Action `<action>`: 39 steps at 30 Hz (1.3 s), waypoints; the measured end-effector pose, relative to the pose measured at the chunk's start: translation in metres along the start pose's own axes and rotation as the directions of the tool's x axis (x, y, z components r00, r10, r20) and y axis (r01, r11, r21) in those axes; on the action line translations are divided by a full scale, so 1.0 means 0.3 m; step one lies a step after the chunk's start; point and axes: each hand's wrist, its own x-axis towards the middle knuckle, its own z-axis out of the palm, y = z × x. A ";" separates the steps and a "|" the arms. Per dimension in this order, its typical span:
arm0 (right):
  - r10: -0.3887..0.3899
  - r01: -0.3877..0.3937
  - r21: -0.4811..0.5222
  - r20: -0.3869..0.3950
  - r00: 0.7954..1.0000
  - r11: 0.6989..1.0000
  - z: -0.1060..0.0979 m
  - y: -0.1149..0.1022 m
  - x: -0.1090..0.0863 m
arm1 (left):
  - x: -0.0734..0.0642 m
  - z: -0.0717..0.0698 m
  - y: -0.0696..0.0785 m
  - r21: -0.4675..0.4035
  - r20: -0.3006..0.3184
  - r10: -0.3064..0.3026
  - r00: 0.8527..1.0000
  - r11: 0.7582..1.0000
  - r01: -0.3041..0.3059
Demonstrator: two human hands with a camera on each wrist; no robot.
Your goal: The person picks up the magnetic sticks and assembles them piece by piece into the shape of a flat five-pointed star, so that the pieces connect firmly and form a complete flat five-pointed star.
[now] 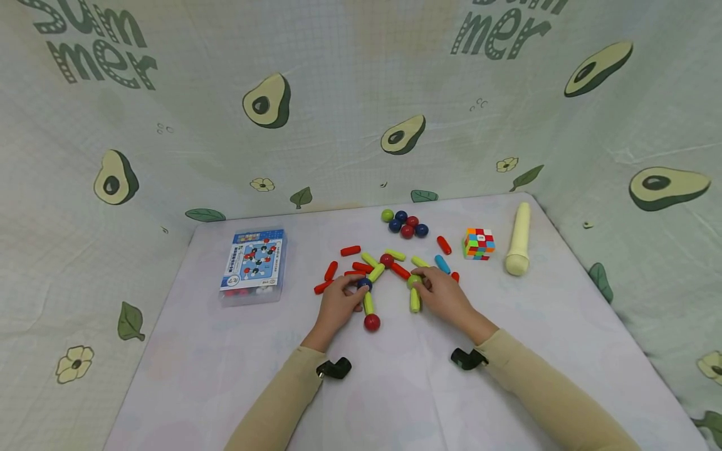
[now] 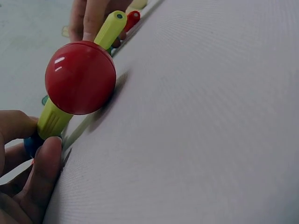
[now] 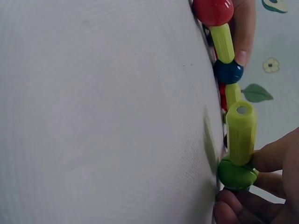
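Observation:
Both hands hold a chain of coloured balls and short sticks on the table. My left hand [image 1: 337, 305] pinches a dark blue ball [image 1: 365, 284]. From that ball a yellow-green stick [image 2: 52, 120] runs toward me to a red ball [image 2: 80, 77]. Another yellow-green stick [image 1: 376, 272] leads away to a second red ball [image 1: 386, 260] at the top of the chain. A red stick [image 1: 400, 270] joins that top ball to a green ball [image 3: 237, 173], gripped by my right hand [image 1: 448, 299]. One more yellow-green stick [image 3: 241, 135] sticks out of the green ball, its far end bare.
Loose red sticks [image 1: 351, 250] lie left of the chain; a blue stick [image 1: 442, 264] lies right. Several balls [image 1: 407, 232] cluster behind. A puzzle cube [image 1: 479, 243] and a pale yellow club-shaped object [image 1: 519, 241] stand right, a clear plastic box [image 1: 254, 266] left.

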 end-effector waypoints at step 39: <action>0.047 -0.053 -0.308 -0.025 0.999 0.950 -0.153 0.080 0.395 | 0.004 0.000 -0.007 0.025 -0.015 -0.003 1.000 1.000 0.003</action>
